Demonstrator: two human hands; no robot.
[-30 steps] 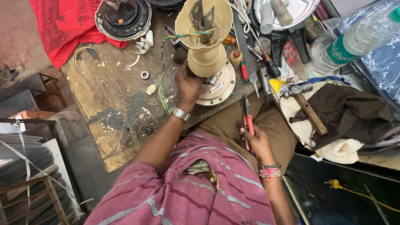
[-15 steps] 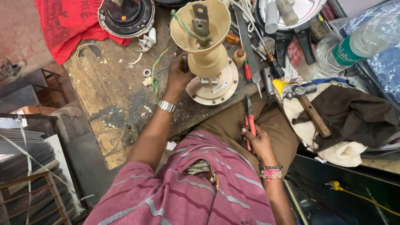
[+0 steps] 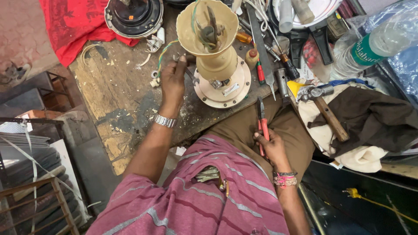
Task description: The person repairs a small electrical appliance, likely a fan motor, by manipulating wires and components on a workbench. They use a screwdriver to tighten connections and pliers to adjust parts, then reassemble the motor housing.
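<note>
Resting on my thigh, my right hand (image 3: pixel 272 146) is closed around the red handles of a pair of pliers (image 3: pixel 261 119), whose dark jaws point away from me toward the bench edge. Past that, my left hand (image 3: pixel 173 80), with a metal watch (image 3: pixel 165 121) on the wrist, lies on the worn wooden bench (image 3: pixel 117 95), its fingers pinched together on a green and yellow wire (image 3: pixel 163 54) just beside the base of the fan motor (image 3: pixel 215 52). I judge this as the wiring stage of the job: I am holding a lead steady with one hand and keeping the pliers ready in the other. The next move, as I see it, calls for bringing the pliers up to the wire end without letting the lead slip, and keeping the housing from tipping. The motor stands upright on its round cream flange at the bench's near edge, with a narrower neck above and a wide cup on top; inside the cup I see a dark shaft and loose wires. Farther off lie a hammer (image 3: pixel 326 111) and a black round cover (image 3: pixel 133 15) on a red cloth (image 3: pixel 74 26).
</note>
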